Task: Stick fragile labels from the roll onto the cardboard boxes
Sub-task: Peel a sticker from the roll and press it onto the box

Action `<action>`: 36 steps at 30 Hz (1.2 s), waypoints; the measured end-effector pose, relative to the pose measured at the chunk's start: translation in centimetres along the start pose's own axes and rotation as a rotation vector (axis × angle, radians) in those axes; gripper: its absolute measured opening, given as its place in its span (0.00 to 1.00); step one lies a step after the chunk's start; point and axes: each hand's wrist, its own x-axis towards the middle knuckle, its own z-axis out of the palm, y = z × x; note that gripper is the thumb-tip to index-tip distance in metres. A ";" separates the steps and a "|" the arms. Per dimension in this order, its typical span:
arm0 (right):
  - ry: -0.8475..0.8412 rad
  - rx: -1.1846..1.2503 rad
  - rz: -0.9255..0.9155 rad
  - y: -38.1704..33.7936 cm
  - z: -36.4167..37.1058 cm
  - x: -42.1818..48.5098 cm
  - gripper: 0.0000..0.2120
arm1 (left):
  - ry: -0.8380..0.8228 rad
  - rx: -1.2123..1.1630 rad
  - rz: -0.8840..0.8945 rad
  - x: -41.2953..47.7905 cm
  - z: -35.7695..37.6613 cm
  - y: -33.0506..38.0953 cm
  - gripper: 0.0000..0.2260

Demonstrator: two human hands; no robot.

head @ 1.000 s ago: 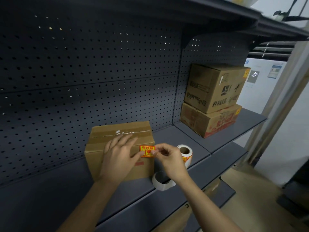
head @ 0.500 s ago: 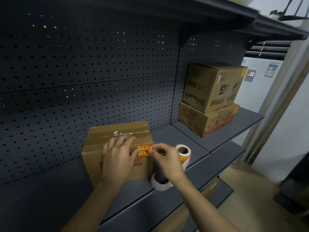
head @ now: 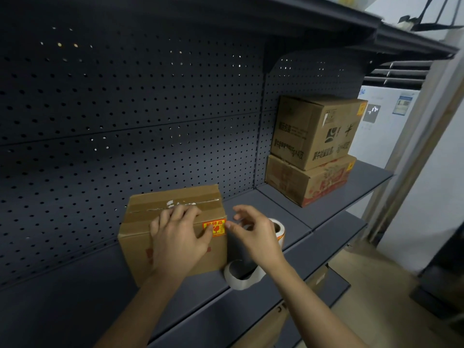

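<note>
A small cardboard box (head: 136,242) stands on the dark shelf (head: 75,292). A red and yellow fragile label (head: 218,226) lies flat on the top right corner of its front face. My left hand (head: 178,242) lies over the box's front and top edge, its thumb pressing the label's left part. My right hand (head: 256,234) hovers just right of the label with fingers spread and loose, thumb tip at the label's edge, holding nothing. The label roll (head: 280,231) stands behind my right hand, and a loop of white backing strip (head: 237,282) curls in front of it.
Two bigger cardboard boxes are stacked at the right on the shelf, the upper one (head: 313,131) on the lower one (head: 308,182), each with a small yellow sticker at a front corner. A perforated back panel (head: 125,109) closes the rear. Another shelf board hangs overhead.
The label, pinched by my right hand a second ago, now sticks to the box. My right fingers have let go and spread. My left thumb has slid onto the label.
</note>
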 end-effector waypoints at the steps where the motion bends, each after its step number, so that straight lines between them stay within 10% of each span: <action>1: -0.017 -0.002 -0.014 -0.1 0.1 0.1 0.16 | 0.008 0.001 -0.006 0.0 0.1 0.0 0.16; 36: -0.067 -0.209 -0.160 0.8 1.4 -0.4 0.18 | -0.064 0.122 0.069 -0.6 -0.1 -0.4 0.26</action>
